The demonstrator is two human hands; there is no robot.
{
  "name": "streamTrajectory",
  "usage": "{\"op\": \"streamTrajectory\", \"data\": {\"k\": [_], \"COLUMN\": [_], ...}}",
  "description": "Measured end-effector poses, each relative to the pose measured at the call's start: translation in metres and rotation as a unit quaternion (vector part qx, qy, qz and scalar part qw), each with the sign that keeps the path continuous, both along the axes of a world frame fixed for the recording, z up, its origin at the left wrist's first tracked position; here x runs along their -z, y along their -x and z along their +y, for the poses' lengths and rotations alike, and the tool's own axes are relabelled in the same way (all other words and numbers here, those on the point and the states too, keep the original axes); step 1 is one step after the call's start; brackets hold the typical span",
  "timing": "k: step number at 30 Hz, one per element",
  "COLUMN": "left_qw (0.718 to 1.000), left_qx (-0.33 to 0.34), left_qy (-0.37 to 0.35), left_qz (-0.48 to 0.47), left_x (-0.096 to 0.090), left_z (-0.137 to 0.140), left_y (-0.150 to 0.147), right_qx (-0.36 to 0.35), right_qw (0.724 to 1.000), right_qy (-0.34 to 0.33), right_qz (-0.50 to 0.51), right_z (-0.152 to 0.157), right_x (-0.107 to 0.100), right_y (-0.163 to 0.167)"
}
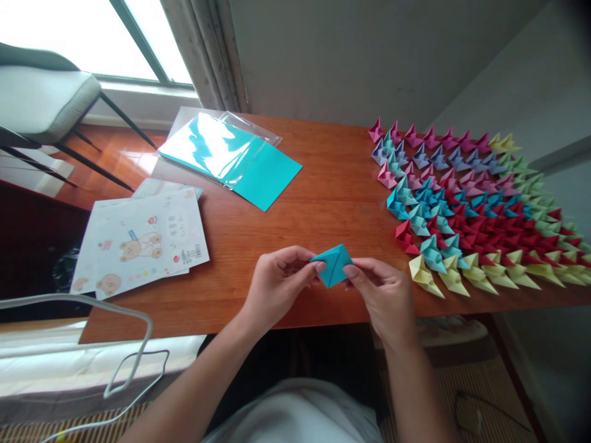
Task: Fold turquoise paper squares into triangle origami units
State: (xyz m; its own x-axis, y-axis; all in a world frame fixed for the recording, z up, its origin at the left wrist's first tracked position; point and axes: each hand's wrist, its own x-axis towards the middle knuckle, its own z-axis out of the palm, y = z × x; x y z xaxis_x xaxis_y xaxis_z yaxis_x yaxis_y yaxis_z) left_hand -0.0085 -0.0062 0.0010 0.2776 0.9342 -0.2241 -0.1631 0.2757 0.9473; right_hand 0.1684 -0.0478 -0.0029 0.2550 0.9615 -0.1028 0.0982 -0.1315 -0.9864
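Note:
Between my two hands is a small folded square of turquoise paper, turned so that a corner points up, with crease lines across its face. My left hand pinches its left corner between thumb and fingers. At the opposite corner my right hand grips it the same way. Both hands hold the paper just above the near part of the wooden table. Whatever lies behind the paper, under the fingertips, is hidden.
Rows of folded paper boats in several colours cover the table's right side. A plastic-sleeved pack of turquoise paper lies at the back left. Printed bear sheets overhang the left edge. A chair stands beyond; a white cable hangs front left.

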Motion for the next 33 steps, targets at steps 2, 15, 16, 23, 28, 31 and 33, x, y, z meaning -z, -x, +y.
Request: {"op": "streamTrajectory", "data": {"k": [2, 15, 16, 23, 28, 31, 33], "left_qw": [1.0, 0.999, 0.999, 0.998, 0.994, 0.982, 0.978], "left_qx": [0.0, 0.044, 0.045, 0.062, 0.108, 0.167, 0.176], "left_qy": [0.0, 0.019, 0.024, 0.01, -0.015, -0.052, -0.063], "left_qz": [-0.005, 0.002, 0.001, 0.005, 0.03, 0.072, 0.088], "left_x": [-0.001, -0.003, -0.004, -0.005, 0.001, 0.004, 0.005], "left_z": [0.001, 0.001, 0.001, 0.002, 0.0, -0.001, -0.001], "left_y": [0.0, 0.001, 0.001, 0.001, 0.003, 0.005, 0.005], "right_qx": [-0.007, 0.004, -0.003, -0.024, -0.068, -0.064, -0.051], "right_qw": [1.0, 0.997, 0.998, 0.998, 0.997, 0.996, 0.996], "right_qy": [0.004, -0.032, -0.031, -0.017, -0.028, -0.054, -0.067], "right_qz": [-0.002, -0.067, -0.058, -0.054, -0.002, -0.006, -0.038], "right_z": [0.0, 0.006, 0.006, 0.005, 0.012, 0.019, 0.023], "right_x": [-0.001, -0.013, -0.013, -0.011, -0.012, -0.012, -0.012], "right_y": [0.0, 0.022, 0.021, 0.013, 0.01, 0.012, 0.013]}}
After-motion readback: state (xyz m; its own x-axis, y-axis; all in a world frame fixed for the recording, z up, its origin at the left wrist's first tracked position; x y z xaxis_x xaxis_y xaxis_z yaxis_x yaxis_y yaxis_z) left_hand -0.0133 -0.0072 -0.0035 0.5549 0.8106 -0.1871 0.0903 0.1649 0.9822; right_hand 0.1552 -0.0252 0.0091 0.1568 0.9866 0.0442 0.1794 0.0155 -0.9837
